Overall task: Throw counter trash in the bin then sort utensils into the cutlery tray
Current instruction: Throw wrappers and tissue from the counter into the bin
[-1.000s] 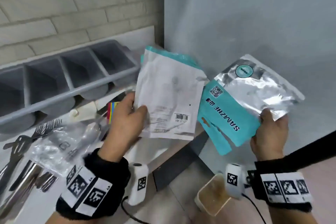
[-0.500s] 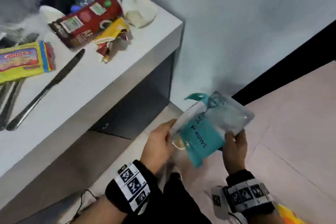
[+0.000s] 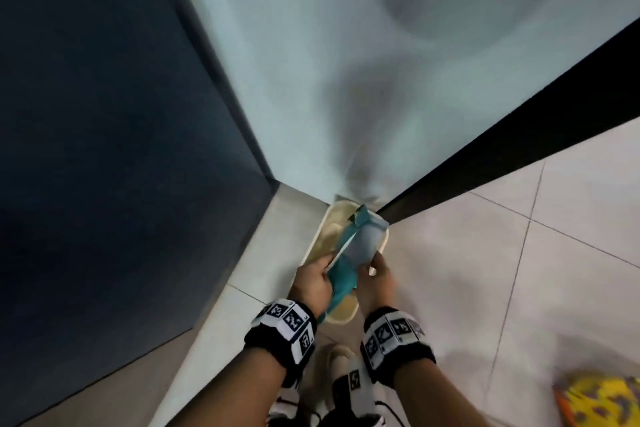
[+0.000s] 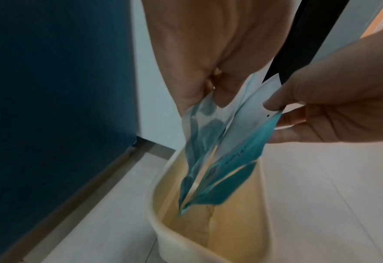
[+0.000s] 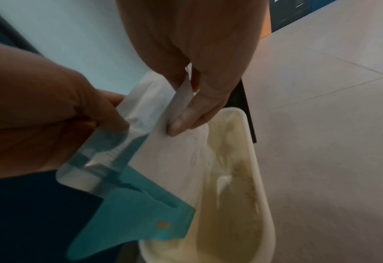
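Flat trash packets (image 3: 360,243), teal, white and silver, hang together over a cream bin (image 3: 341,317) on the floor in the corner. My left hand (image 3: 323,265) pinches their left edge. My right hand (image 3: 374,260) pinches the right edge, thumb on the white face. In the left wrist view the packets (image 4: 230,160) point down, their lower tips inside the bin (image 4: 159,222). In the right wrist view the white packet (image 5: 174,151) lies across the bin's rim (image 5: 260,160), with a teal tab below it. The counter, utensils and cutlery tray are out of view.
A dark blue cabinet side (image 3: 104,149) stands left of the bin and a pale wall (image 3: 346,45) rises behind it. A black skirting strip (image 3: 485,156) runs off to the right. Light floor tiles (image 3: 519,270) spread right, with a yellow patterned thing (image 3: 602,402) at the bottom right.
The view has swung from the counter down to the floor. Both hands have brought their packets together and lowered them to the mouth of the cream bin.
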Available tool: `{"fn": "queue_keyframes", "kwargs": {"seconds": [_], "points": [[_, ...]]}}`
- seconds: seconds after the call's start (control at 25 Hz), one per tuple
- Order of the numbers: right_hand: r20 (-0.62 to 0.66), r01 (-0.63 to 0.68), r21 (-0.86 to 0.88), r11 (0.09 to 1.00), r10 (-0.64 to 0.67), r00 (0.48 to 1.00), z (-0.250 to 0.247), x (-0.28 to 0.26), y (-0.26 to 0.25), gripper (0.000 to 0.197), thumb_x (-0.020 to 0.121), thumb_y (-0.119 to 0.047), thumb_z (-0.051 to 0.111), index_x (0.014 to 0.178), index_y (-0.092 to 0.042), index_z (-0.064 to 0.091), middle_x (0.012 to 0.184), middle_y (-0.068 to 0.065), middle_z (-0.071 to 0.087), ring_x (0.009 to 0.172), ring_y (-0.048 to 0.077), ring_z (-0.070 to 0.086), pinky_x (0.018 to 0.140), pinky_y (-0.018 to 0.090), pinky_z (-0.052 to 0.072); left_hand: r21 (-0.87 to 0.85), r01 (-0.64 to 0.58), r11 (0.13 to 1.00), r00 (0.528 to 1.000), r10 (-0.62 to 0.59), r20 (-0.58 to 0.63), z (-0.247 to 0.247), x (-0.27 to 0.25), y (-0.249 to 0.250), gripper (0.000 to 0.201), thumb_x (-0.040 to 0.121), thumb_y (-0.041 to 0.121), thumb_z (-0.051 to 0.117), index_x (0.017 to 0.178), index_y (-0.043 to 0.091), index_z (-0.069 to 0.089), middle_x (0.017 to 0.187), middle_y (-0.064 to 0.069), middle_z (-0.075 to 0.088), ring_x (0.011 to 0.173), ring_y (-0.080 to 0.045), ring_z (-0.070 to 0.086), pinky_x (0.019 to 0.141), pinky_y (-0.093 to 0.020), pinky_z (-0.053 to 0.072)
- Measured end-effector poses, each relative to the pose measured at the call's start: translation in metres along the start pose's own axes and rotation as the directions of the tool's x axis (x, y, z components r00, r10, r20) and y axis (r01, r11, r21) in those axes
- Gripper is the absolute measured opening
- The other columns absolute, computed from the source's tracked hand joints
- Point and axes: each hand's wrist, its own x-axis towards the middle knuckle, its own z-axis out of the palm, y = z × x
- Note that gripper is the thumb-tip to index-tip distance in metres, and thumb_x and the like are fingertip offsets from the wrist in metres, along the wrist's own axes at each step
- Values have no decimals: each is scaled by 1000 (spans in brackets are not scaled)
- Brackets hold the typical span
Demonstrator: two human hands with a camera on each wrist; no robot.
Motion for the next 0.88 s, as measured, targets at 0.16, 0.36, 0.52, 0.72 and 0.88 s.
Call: {"fn": "queue_keyframes", "kwargs": {"seconds": [0.16, 0.36, 0.52, 0.72, 0.88], "points": [[11, -42, -97, 994, 43, 999, 17, 60, 42, 23, 83, -19, 51, 92, -40, 57, 99, 14, 69, 91, 40, 66, 83, 56, 54, 84, 106, 991, 982, -118, 151, 25, 56, -40, 55, 90, -5, 38, 141, 16, 42, 142, -6, 49, 129, -23, 48, 103, -16, 30], [-100, -71, -254, 965, 46, 994, -3, 58, 27, 48, 86, -8, 53, 134, -9, 44, 126, 13, 59, 114, 32, 57, 97, 37, 45, 222, 148, 964, 982, -170, 80, 11, 49, -38, 51, 88, 4, 48, 138, 15, 45, 145, -8, 43, 131, -23, 45, 109, -22, 32], [-2, 20, -316, 949, -22, 1000, -31, -11, -23, 30, 86, -10, 52, 115, -10, 59, 115, 14, 65, 93, 31, 63, 90, 41, 52, 130, 170, 977, 984, -175, 26, -31, -19, 20, 39, 90, 10, 51, 129, 12, 55, 136, -8, 55, 120, -23, 55, 98, -21, 40], [191, 198, -353, 914, -137, 972, -67, -129, -124, 26, 89, -5, 48, 110, -12, 62, 115, 12, 65, 97, 25, 60, 76, 23, 40, -64, 110, 992, 993, -112, -38, -89, -130, 130, 31, 90, 8, 50, 119, 8, 62, 125, -9, 63, 109, -18, 59, 80, -8, 43], [340, 493, -339, 801, -385, 858, -94, -230, -210, 21, 86, -4, 54, 105, -8, 64, 99, 11, 67, 86, 22, 60, 71, 14, 42, -157, 22, 987, 991, -42, -125, -148, -240, 214, 27, 88, 10, 54, 114, 9, 64, 109, -7, 66, 95, -16, 60, 83, -21, 44]]}}
